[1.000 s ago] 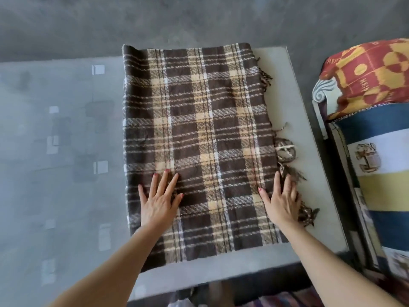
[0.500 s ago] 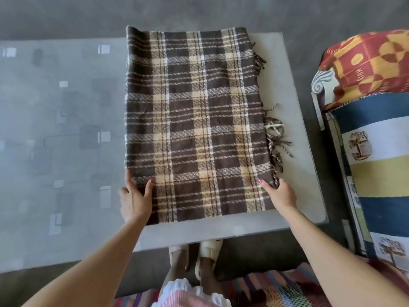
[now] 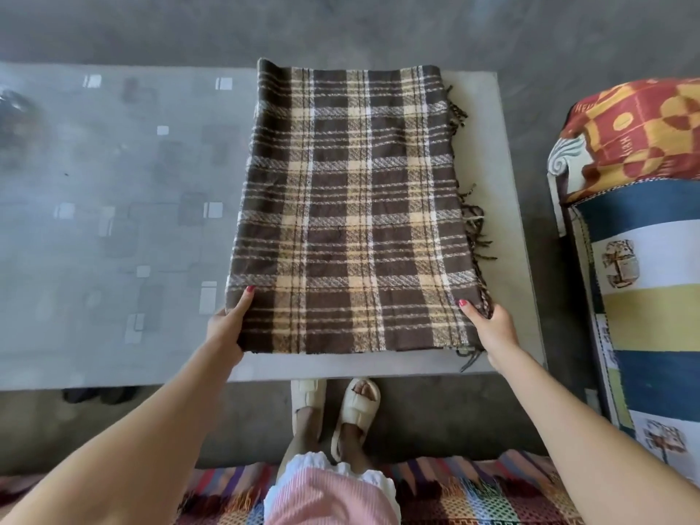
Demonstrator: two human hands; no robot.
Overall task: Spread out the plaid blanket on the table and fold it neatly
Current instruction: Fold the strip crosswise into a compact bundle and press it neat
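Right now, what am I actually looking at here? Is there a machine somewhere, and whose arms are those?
There is no machine. A person wears a wide-angle camera on the head, so this single picture looks forward and down, over their own arms and sandalled feet.

On the grey table lies a brown and cream plaid blanket, already folded into a long rectangle, with a fringe along its right side. The left hand grips the near left corner, and the right hand grips the near right corner, by the fringe. Both corners are pinched between thumb and fingers.

On the right stands furniture covered in a striped cloth, and a colourful rug lies on the floor.
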